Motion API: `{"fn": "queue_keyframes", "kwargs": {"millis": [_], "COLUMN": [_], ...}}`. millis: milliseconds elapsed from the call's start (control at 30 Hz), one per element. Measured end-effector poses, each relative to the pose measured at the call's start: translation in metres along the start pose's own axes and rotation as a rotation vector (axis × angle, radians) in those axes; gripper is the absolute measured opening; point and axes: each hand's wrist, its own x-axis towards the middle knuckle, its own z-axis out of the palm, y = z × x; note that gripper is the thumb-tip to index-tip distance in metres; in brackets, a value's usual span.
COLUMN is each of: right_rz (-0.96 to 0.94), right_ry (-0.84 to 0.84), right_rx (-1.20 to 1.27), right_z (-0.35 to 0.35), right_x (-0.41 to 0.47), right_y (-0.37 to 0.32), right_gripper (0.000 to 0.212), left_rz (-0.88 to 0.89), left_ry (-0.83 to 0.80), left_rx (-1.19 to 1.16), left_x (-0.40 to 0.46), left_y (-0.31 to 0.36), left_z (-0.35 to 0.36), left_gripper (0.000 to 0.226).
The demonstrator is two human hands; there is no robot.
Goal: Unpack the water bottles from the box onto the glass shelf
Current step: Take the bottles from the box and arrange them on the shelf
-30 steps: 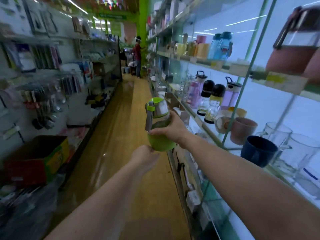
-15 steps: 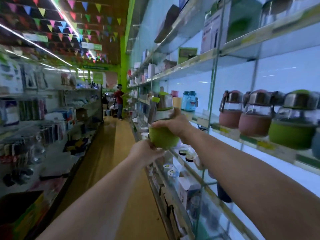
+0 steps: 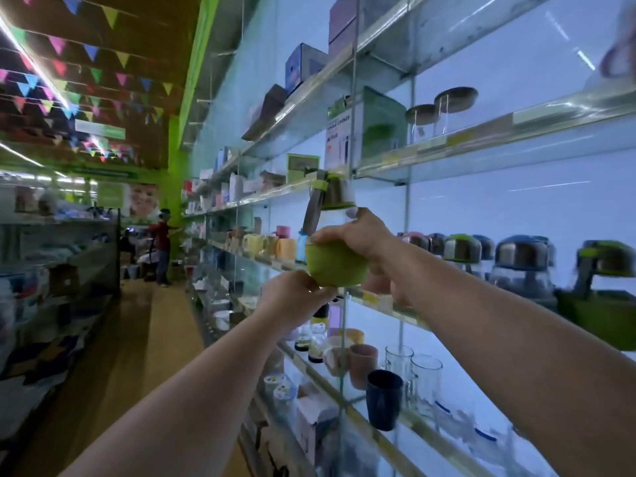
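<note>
**Bottle lifted to shelf height, not yet set down**

Over the last second the view has swung up from the aisle floor and lower shelves to the row where matching bottles stand, and the green bottle (image 3: 332, 249) has risen with it. A second ago it was held out over the aisle at a lower level; now it hangs in the air in front of the glass shelf (image 3: 382, 301), its base about level with the shelf edge and touching nothing there.

The grip is the same as before. The right hand (image 3: 358, 234) wraps the bottle from the side, fingers curled round the clear part just above the green sleeve. The left hand (image 3: 292, 297) is under it, fingertips pinching or steadying the bottom edge of the sleeve; how firmly cannot be told.

Further right on that shelf stand other bottles (image 3: 519, 259) with steel lids, so this looks like the target row. My reading is that the carry is nearly done and placing is next: move the bottle in over the glass and lower it upright into an open spot. The box is not in view.
</note>
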Motion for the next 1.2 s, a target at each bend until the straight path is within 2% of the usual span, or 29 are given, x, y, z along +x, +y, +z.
{"fn": "queue_keyframes", "kwargs": {"millis": [433,667,867,933,1067,1200], "right_rz": [0.111,0.208,0.275,0.289,0.304,0.319], "right_ry": [0.267,0.410,0.509,0.538,0.577,0.624], "right_rx": [-0.191,-0.248,-0.265,-0.279,-0.315,-0.294], "right_z": [-0.103,-0.158,-0.192,-0.199,-0.212,-0.220], "right_x": [-0.042,-0.079,-0.101,-0.105,-0.110,-0.110], "right_y": [0.000,0.011,0.028,0.036,0.053,0.073], "right_gripper": [0.093,0.090,0.090,0.089,0.082,0.073], "left_rz": [0.301,0.413,0.473,0.472,0.497,0.522], "left_ry": [-0.167,-0.309,-0.415,-0.419,-0.390,-0.400], "left_rx": [-0.199,-0.342,-0.348,-0.334,-0.231,-0.231], "left_x": [-0.003,-0.015,-0.023,-0.023,-0.021,-0.020], "left_y": [0.083,0.130,0.162,0.169,0.182,0.188], "left_z": [0.042,0.074,0.102,0.113,0.132,0.148], "left_gripper": [0.027,0.047,0.043,0.038,0.047,0.039]}}
